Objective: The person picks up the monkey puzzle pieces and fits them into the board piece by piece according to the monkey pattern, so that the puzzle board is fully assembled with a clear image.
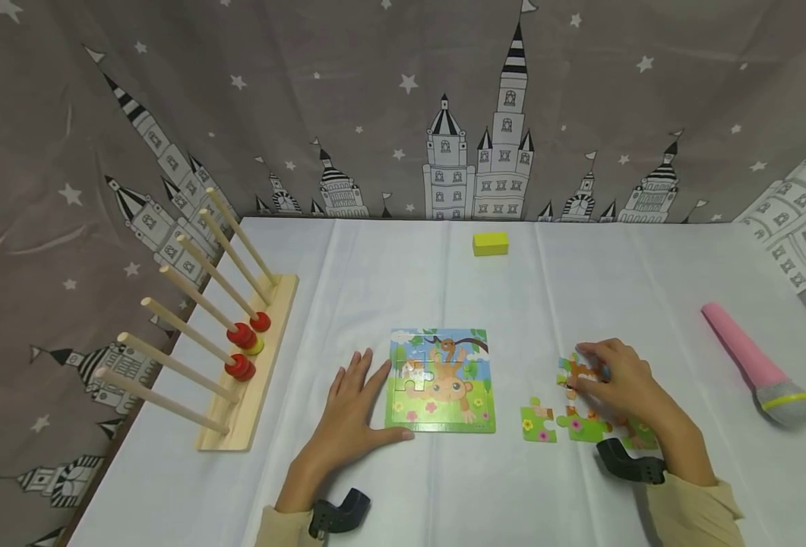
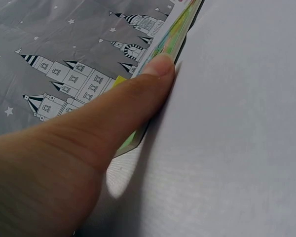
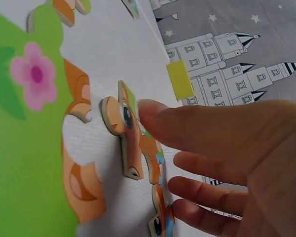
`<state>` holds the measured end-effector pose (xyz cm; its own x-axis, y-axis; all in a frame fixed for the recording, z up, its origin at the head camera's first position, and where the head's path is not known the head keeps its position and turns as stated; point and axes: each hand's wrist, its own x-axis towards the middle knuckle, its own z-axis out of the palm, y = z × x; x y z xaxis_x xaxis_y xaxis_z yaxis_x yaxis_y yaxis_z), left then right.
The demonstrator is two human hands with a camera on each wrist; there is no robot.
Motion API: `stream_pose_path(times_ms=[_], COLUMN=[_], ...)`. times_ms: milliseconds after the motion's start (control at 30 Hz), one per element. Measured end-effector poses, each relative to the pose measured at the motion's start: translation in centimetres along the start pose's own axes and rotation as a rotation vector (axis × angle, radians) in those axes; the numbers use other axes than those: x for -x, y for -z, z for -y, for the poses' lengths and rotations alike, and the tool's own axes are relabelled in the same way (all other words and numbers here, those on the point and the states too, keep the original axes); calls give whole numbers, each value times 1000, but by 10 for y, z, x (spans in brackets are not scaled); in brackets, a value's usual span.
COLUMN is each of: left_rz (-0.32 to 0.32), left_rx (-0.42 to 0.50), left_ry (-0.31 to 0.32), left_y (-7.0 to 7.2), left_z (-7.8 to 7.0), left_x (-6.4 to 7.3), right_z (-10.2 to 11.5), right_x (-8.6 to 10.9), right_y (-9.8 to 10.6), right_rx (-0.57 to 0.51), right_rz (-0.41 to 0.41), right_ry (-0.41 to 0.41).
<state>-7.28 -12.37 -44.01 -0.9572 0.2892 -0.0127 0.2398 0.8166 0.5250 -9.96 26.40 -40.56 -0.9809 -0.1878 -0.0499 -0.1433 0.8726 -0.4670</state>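
A square jigsaw puzzle (image 1: 444, 395) with a picture of a monkey lies on the white cloth in the head view. My left hand (image 1: 348, 414) rests at its left side with fingers spread, the thumb (image 2: 158, 71) on the puzzle's near edge. To the right lie several loose jigsaw pieces (image 1: 583, 429), green and orange. Over them hovers my right hand (image 1: 621, 384), thumb and forefinger apart. In the right wrist view the thumb is close to a piece with a printed eye (image 3: 130, 138); whether they touch is unclear. The hand partly hides the pieces in the head view.
A wooden peg stand (image 1: 259, 380) with red and yellow beads is at the left. Near the back edge lies a yellow block (image 1: 490, 245). A pink toy microphone (image 1: 751, 353) lies at the right. Behind the table hangs a grey castle-print curtain (image 1: 375, 99).
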Motion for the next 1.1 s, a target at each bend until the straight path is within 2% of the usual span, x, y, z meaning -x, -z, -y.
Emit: stream_pose_path(times_ms=[167, 600, 767, 1100], left_rz=[-1, 6, 10, 5], left_rx=[-7, -1, 13, -21], left_ry=[1, 11, 7, 15], left_y=[-1, 1, 0, 1], left_z=[0, -3, -5, -2], left_x=[0, 0, -2, 0], right_z=[2, 3, 1, 5], right_x=[0, 0, -1, -1], right_y=[1, 3, 4, 0], right_rx=[-11, -30, -26, -84], right_rz=[48, 78, 62, 3], right_ry=[-19, -34, -43, -24])
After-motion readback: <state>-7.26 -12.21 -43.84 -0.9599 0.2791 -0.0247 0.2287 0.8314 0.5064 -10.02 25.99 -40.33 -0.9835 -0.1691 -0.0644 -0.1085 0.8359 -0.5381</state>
